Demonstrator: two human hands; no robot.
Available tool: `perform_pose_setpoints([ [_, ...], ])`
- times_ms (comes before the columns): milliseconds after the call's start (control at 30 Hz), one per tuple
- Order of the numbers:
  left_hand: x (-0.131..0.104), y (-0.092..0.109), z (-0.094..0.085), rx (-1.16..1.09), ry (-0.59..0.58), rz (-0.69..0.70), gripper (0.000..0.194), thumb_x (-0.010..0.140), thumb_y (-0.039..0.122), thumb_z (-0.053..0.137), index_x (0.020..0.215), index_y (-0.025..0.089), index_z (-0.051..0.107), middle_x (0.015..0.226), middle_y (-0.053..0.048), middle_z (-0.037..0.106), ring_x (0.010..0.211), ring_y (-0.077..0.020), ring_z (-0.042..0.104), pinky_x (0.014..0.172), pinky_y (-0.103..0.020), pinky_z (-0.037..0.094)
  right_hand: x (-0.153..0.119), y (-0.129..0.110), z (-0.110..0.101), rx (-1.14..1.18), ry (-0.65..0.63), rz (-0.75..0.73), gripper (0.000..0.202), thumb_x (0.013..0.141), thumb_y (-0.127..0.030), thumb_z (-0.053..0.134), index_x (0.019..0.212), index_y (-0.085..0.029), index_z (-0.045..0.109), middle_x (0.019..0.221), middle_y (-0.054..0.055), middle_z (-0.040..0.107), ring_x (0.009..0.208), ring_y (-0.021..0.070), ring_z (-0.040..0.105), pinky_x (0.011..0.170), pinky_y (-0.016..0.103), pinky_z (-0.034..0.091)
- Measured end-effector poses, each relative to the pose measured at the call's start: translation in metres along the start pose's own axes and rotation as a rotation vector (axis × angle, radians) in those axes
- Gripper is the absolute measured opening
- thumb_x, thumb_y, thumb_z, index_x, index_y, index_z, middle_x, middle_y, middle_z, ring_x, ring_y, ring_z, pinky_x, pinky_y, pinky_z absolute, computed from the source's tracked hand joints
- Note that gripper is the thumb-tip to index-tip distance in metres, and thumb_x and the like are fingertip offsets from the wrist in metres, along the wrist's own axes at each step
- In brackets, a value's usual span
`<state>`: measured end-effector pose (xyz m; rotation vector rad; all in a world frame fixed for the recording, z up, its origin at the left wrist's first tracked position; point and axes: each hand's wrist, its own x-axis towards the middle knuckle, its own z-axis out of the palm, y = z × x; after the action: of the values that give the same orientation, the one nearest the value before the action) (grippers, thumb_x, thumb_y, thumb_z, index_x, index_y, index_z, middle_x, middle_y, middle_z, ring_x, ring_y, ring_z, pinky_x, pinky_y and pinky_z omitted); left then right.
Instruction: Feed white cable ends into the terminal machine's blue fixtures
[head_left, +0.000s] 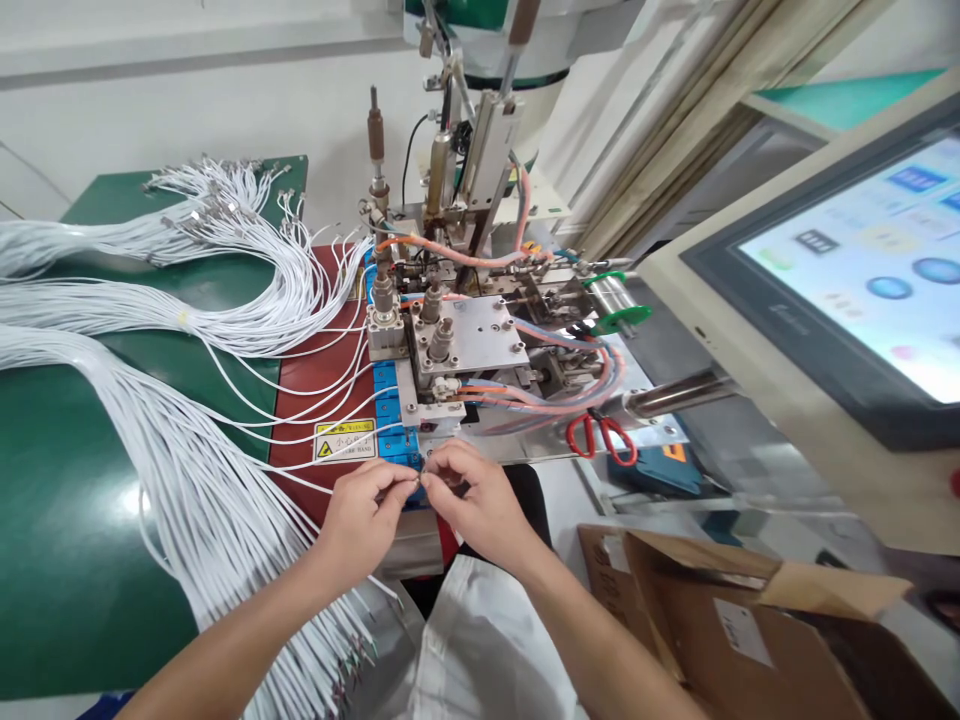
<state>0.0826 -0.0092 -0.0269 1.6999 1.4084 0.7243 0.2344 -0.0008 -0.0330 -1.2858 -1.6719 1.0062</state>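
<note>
My left hand (367, 515) and my right hand (472, 500) meet at the front end of the blue fixture row (387, 410), thumbs and forefingers pinched. Between the fingertips is something tiny that I cannot make out clearly. One white cable (304, 480) runs from the left up to my left hand and disappears behind it. Several other white cables lead into the blue fixtures beside the bench machine (480, 335). A yellow warning label (344, 440) lies just left of the fixtures, on a red-brown surface (300, 385).
Thick bundles of white cables (187, 450) spread over the green table (60, 560) at left. Red-handled scissors (601, 437) and a wire spool (616, 303) are right of the machine. A touchscreen (862, 270) juts in at right, above an open cardboard box (720, 620).
</note>
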Motion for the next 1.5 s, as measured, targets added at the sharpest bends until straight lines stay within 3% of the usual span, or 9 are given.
perform_pose_setpoints([
  [100, -0.002, -0.002, 0.004, -0.064, 0.118, -0.057, 0.014, 0.082, 0.022, 0.051, 0.08, 0.017, 0.064, 0.075, -0.002, 0.063, 0.07, -0.0135, 0.057, 0.066, -0.024, 0.046, -0.006, -0.002, 0.018, 0.092, 0.178, 0.09, 0.014, 0.076, -0.014, 0.051, 0.063, -0.018, 0.054, 0.063, -0.001, 0.051, 0.057, 0.0111, 0.047, 0.052, 0.023, 0.037],
  [200, -0.002, -0.006, 0.006, -0.101, 0.147, -0.08, 0.015, 0.082, 0.024, 0.051, 0.082, 0.017, 0.064, 0.078, -0.003, 0.064, 0.074, -0.0144, 0.058, 0.069, -0.025, 0.046, -0.013, -0.002, 0.028, 0.135, 0.254, 0.094, 0.014, 0.077, -0.016, 0.052, 0.063, -0.018, 0.055, 0.064, 0.0, 0.052, 0.06, 0.0122, 0.049, 0.056, 0.024, 0.039],
  [500, -0.002, -0.008, 0.005, -0.206, 0.072, -0.093, 0.028, 0.084, 0.027, 0.051, 0.108, 0.018, 0.059, 0.077, -0.003, 0.063, 0.069, -0.0125, 0.058, 0.066, -0.024, 0.047, -0.011, 0.009, 0.02, 0.293, 0.231, 0.188, 0.011, 0.076, -0.025, 0.055, 0.07, -0.017, 0.061, 0.071, 0.003, 0.057, 0.066, 0.014, 0.053, 0.059, 0.026, 0.042],
  [667, -0.002, -0.007, 0.004, -0.123, 0.071, -0.003, 0.024, 0.083, 0.022, 0.051, 0.104, 0.022, 0.063, 0.085, -0.002, 0.063, 0.076, -0.0118, 0.058, 0.071, -0.022, 0.046, -0.01, 0.007, 0.026, 0.31, 0.243, 0.263, 0.013, 0.074, -0.024, 0.056, 0.064, -0.017, 0.058, 0.062, 0.0, 0.053, 0.055, 0.0113, 0.048, 0.053, 0.024, 0.041],
  [867, 0.001, -0.008, 0.006, -0.152, 0.062, -0.08, 0.02, 0.083, 0.024, 0.051, 0.099, 0.019, 0.061, 0.081, -0.002, 0.065, 0.073, -0.0123, 0.06, 0.069, -0.023, 0.048, -0.015, 0.009, 0.023, -0.021, 0.328, 0.002, 0.009, 0.075, -0.018, 0.055, 0.067, -0.018, 0.06, 0.068, 0.003, 0.06, 0.067, 0.0155, 0.055, 0.063, 0.027, 0.044],
  [967, 0.005, -0.011, 0.0, -0.06, -0.003, -0.097, 0.022, 0.081, 0.023, 0.053, 0.102, 0.019, 0.059, 0.077, -0.001, 0.064, 0.07, -0.0128, 0.06, 0.067, -0.024, 0.049, -0.014, 0.018, 0.019, -0.103, 0.307, -0.022, 0.01, 0.076, -0.018, 0.055, 0.066, -0.018, 0.058, 0.066, 0.003, 0.06, 0.066, 0.0155, 0.056, 0.064, 0.028, 0.044],
  [1167, 0.011, -0.018, -0.018, 0.304, -0.049, 0.084, 0.018, 0.084, 0.016, 0.046, 0.089, 0.021, 0.063, 0.089, -0.003, 0.062, 0.084, -0.0162, 0.058, 0.077, -0.031, 0.046, -0.007, 0.038, 0.017, -0.128, 0.194, 0.089, 0.013, 0.078, -0.019, 0.049, 0.067, -0.019, 0.055, 0.068, 0.001, 0.058, 0.066, 0.0149, 0.054, 0.061, 0.026, 0.042],
  [1500, 0.009, -0.026, -0.017, 0.377, -0.073, 0.084, 0.02, 0.082, 0.011, 0.047, 0.089, 0.02, 0.063, 0.086, -0.003, 0.061, 0.081, -0.0164, 0.059, 0.073, -0.03, 0.047, -0.01, 0.039, 0.019, -0.252, 0.144, 0.011, 0.014, 0.079, -0.021, 0.045, 0.068, -0.019, 0.052, 0.068, 0.003, 0.057, 0.069, 0.0175, 0.052, 0.064, 0.029, 0.041],
])
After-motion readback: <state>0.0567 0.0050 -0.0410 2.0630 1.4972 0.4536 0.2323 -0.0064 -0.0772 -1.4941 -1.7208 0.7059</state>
